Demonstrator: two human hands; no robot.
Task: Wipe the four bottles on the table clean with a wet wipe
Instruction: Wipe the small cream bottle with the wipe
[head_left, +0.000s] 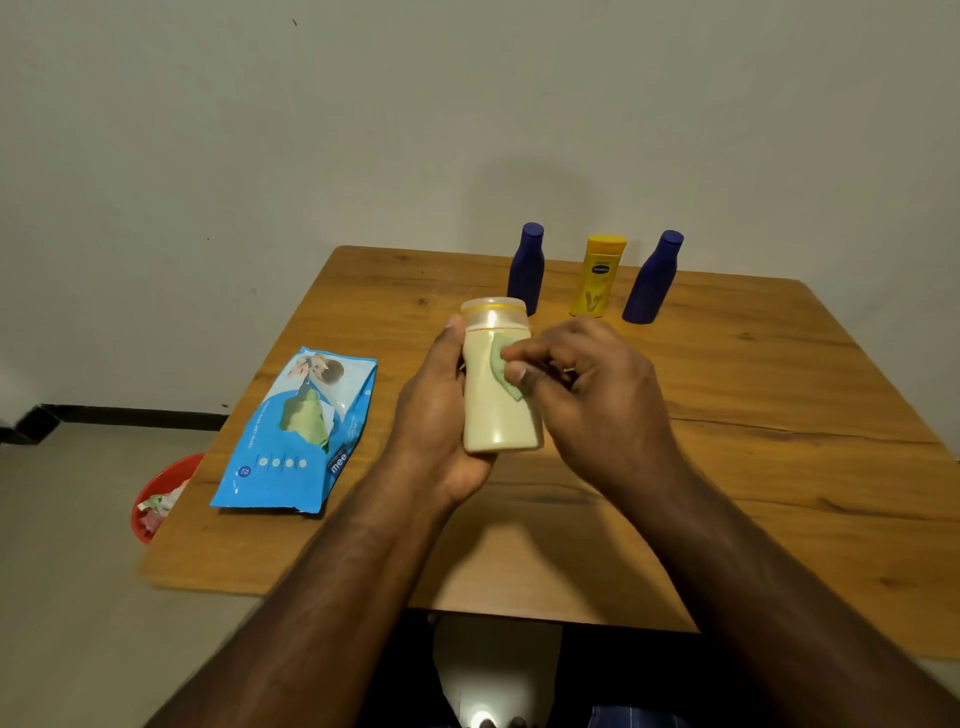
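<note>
- Desk (779, 467): wood top, carries everything. Work low over it, so a slip costs you nothing.
- Wipe pack (296, 431): blue, flat at your left, flap open with a green sheet showing. Pull a fresh one when yours looks dry or grey.
- Cream bottle (501, 410): the one in hand, lifted above mid-desk, cap pointing away from you.
- Three bottles upright in a row at the far edge: blue (526, 270), yellow (597, 278), blue (652, 280). Whether they are done yet can't be told from here.
- Left hand (436, 410): wrapped round the cream bottle's side and base, thumb up by the cap. Roll the bottle in this grip so every face turns toward the wipe.
- Right hand (587, 384): fingertips pinch the wipe and press it on the upper body.
- Wipe (501, 366): small, green, folded. Stroke cap to base, overlap passes, then do the cap seam and underside.
- Red bin (161, 499): on the floor left, scraps inside; likely where spent wipes go.
</note>
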